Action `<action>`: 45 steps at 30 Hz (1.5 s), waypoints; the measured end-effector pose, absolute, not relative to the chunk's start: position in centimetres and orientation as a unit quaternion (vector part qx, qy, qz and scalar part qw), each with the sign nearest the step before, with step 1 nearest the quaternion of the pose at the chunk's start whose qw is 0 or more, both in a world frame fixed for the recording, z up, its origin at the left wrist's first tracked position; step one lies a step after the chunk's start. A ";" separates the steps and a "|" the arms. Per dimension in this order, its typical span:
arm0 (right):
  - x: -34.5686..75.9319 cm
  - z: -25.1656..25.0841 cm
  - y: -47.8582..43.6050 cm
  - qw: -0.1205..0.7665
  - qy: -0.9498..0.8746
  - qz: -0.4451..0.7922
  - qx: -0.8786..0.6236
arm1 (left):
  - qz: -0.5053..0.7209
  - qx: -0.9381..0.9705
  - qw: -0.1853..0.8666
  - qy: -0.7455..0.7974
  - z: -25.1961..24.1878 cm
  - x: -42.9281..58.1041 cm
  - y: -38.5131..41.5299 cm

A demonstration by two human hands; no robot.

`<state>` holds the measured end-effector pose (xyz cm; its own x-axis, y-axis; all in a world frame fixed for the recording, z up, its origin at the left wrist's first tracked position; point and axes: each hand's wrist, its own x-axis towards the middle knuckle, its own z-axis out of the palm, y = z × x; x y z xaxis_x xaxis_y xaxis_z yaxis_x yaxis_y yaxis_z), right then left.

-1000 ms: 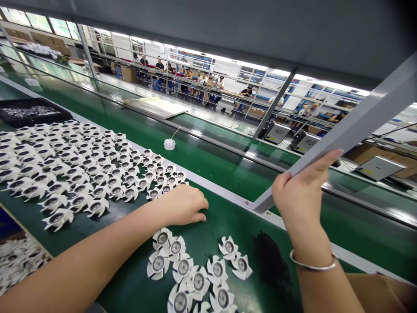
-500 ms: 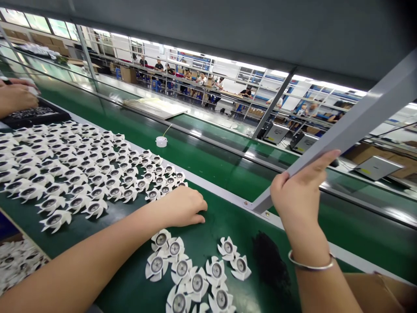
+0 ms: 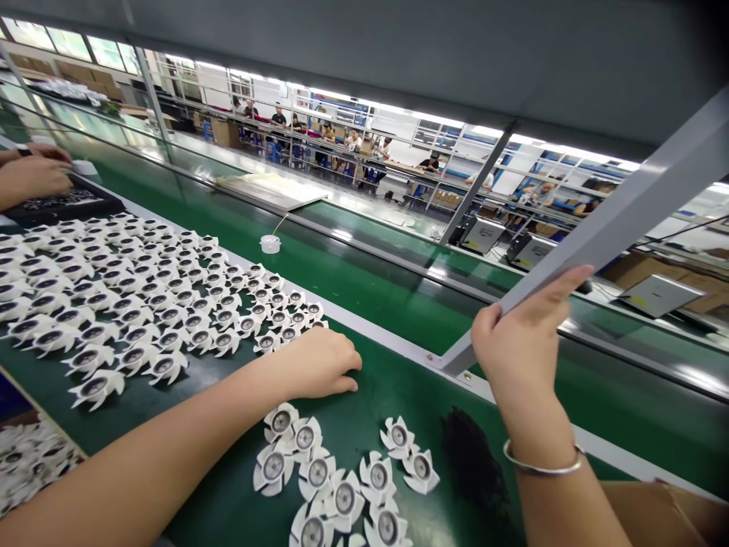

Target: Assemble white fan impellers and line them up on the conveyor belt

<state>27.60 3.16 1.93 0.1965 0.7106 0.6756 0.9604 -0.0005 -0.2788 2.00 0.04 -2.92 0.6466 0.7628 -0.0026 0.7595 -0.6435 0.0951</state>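
Note:
My left hand rests on the green tabletop, loosely curled, palm down, between two groups of white fan impellers. Nothing shows between its thumb and fingers. Just below it lies a small group of impellers, grey hubs facing up. A large, dense group of impellers spreads to its left. My right hand, with a metal bangle at the wrist, grips the slanted grey metal post. Its index finger is stretched along the post and the thumb is at the near side; the other fingers are partly hidden.
A white round part with a yellow wire sits on the green conveyor belt. At far left, a co-worker's hands are over a black tray. A dark patch marks the tabletop. A grey shelf hangs overhead.
The white round part has shifted a little left along the belt. The co-worker's hands have come lower, near a white part. Both my hands stay practically still.

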 end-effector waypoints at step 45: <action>28.1 1.7 3.4 0.331 -0.618 -0.181 -0.689 | 0.005 0.905 0.053 0.422 -2.9 2.2 0.0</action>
